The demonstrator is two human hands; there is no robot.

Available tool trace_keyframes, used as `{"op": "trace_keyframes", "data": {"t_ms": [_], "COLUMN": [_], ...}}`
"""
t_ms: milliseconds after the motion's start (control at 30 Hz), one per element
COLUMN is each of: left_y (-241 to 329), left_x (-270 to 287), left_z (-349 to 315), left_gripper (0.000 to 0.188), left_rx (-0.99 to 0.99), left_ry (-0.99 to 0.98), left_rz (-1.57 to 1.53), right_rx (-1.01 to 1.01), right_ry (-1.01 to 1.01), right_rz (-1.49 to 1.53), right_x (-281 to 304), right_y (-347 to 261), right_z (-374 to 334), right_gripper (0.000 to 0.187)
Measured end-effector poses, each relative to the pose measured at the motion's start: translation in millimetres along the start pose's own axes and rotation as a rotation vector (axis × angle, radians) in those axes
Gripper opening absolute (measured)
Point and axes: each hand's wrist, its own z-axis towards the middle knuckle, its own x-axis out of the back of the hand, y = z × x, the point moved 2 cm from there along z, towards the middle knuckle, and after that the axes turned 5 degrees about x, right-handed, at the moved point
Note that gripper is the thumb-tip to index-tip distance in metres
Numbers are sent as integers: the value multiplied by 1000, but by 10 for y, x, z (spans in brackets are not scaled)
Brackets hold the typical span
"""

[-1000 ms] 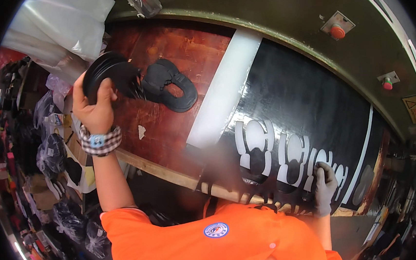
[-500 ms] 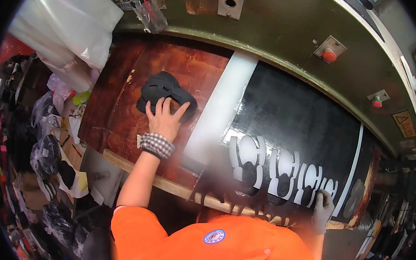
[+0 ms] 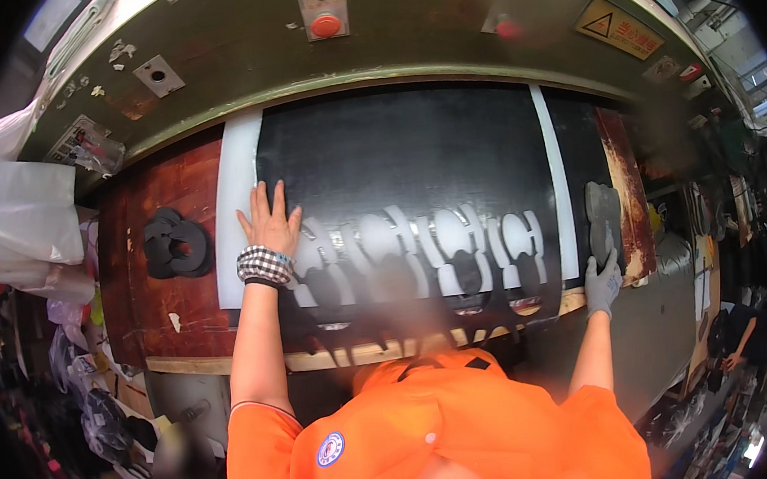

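Observation:
My left hand (image 3: 272, 226), bare with a checked cuff at the wrist, lies with its fingers spread over the left edge of a black sheet (image 3: 404, 157), beside a white strip (image 3: 238, 206). Along the near side of that sheet runs a row of cut-out shapes, white (image 3: 448, 234) showing through them. My right hand (image 3: 602, 285), in a grey glove, has its fingers at the near end of a flat grey lobed piece (image 3: 602, 218) and appears to grip it. A stack of black foam-like cut pieces (image 3: 177, 244) rests on the reddish-brown board to the left.
A green machine beam (image 3: 422, 43) with a red button (image 3: 325, 25) spans the far side. Wooden edging (image 3: 204, 363) borders the table in front of me. Clear plastic sheeting (image 3: 21, 214) hangs at the left. Another person's arm (image 3: 741, 345) shows at far right.
My left hand has let go of the black stack and moved right onto the sheet's edge. My right hand has come from the cut-outs to the grey piece. The view has turned right.

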Motion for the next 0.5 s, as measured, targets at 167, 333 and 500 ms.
{"op": "trace_keyframes", "data": {"t_ms": [167, 333, 500], "left_y": [22, 153, 241], "left_x": [-16, -13, 27], "left_z": [-365, -1029, -1102], "left_gripper": [65, 68, 67], "left_rx": [7, 55, 25], "left_ry": [-26, -64, 67], "left_rz": [39, 37, 9], "right_rx": [97, 294, 164], "right_ry": [-73, -60, -119], "right_rz": [75, 181, 552], "right_x": [-58, -229, -78], "right_y": [155, 163, 24], "right_z": [451, 761, 814], "right_gripper": [85, 89, 83]}}
